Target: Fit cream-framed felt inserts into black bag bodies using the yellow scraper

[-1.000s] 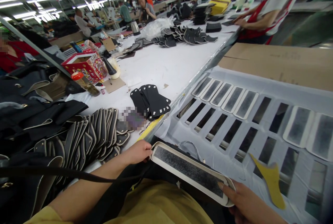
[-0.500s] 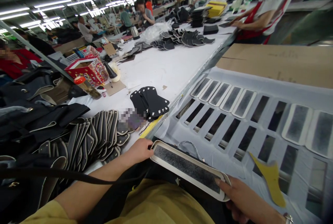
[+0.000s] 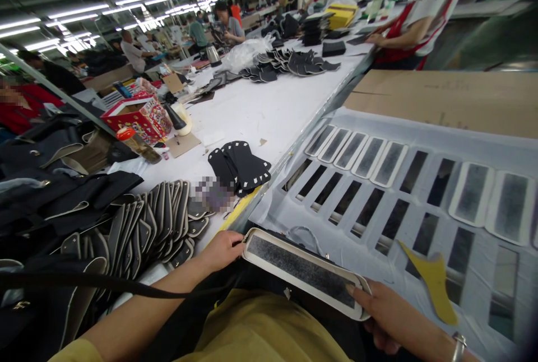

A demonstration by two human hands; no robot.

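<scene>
A black bag lies against my front, with its long cream-edged base [image 3: 300, 272] facing up. That base has rounded corners and a dark grey speckled panel set into it. My left hand [image 3: 225, 251] pinches the base's far left corner between closed fingers. At the opposite end, my right hand [image 3: 378, 309] grips the rim, thumb pressed onto the panel and fingers curled underneath. The bag's body is mostly hidden below the base. A black strap [image 3: 126, 283] runs across my left forearm.
A slotted white-covered rack [image 3: 357, 205] at right carries several cream-edged panels [image 3: 471, 194] and a yellow cutout [image 3: 435, 289]. Left are stacked black pieces with pale edges [image 3: 155, 216]. Loose black pieces [image 3: 241, 166], a bottle [image 3: 138, 143] and a red box [image 3: 140, 118] sit on the table. A co-worker [image 3: 420, 20] stands far right.
The view has shifted slightly, so the surroundings sit a little further left. Both hands keep their hold on the bag's base with hardly any movement.
</scene>
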